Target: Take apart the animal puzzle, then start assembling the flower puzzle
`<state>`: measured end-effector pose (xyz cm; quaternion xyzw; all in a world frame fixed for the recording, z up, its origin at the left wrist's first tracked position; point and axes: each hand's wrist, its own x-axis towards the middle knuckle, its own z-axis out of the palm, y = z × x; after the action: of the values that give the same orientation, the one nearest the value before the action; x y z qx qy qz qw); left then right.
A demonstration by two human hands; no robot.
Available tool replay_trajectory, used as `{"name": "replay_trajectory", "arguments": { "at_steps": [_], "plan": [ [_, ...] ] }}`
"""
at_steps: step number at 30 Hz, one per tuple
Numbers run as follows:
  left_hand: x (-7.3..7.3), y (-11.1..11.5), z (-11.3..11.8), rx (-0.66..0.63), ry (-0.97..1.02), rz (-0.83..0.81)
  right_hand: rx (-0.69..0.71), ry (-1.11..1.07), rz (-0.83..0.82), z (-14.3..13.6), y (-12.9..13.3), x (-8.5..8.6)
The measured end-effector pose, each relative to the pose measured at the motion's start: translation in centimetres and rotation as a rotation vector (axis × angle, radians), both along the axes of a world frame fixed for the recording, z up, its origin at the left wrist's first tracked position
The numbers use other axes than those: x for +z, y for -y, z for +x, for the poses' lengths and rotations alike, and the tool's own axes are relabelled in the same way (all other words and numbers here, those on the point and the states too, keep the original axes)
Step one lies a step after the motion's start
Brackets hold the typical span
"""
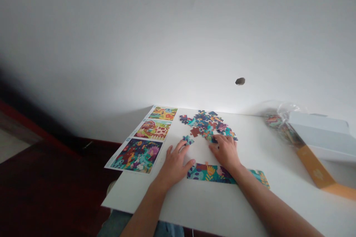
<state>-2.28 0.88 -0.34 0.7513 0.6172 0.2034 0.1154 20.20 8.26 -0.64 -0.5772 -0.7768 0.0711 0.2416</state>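
My left hand [176,163] rests on the white table with its fingers spread, fingertips touching a loose teal puzzle piece [188,140]. My right hand [226,152] is at the near edge of a pile of loose puzzle pieces [205,120], its thumb and bent fingers closed on a puzzle piece [214,140] there. Just below both hands lies a joined strip of puzzle [208,173], teal with yellow plants; my right wrist and forearm hide part of it. A reddish-brown piece [195,132] sits at the pile's left side.
On the left lies a sheet with three printed pictures [141,139], overhanging the table edge. To the right stand a clear plastic bag [286,118] with colourful contents and an open orange and white box [317,166]. A white wall [178,44] with a hole rises behind the table [172,207].
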Motion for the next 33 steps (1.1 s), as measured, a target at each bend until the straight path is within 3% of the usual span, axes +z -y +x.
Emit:
{"name": "replay_trajectory", "arguments": {
  "at_steps": [5,10,14,23,33],
  "plan": [
    [-0.1,0.0,0.0,-0.004,0.022,0.0,0.056,-0.008,0.052,0.0,-0.2,-0.1],
    [0.6,-0.2,0.2,-0.035,0.182,0.165,0.215,-0.278,0.108,-0.7,0.5,0.5],
    [1.3,-0.1,0.3,-0.06,0.292,0.191,0.375,-0.414,-0.033,-1.5,1.8,1.4],
    [1.9,0.2,0.3,0.067,0.459,0.086,0.424,-0.558,-0.321,-1.8,2.4,1.5],
    [1.6,-0.1,-0.3,0.102,0.75,0.078,0.673,-0.421,-0.147,-1.9,2.9,2.5]
  ]
}}
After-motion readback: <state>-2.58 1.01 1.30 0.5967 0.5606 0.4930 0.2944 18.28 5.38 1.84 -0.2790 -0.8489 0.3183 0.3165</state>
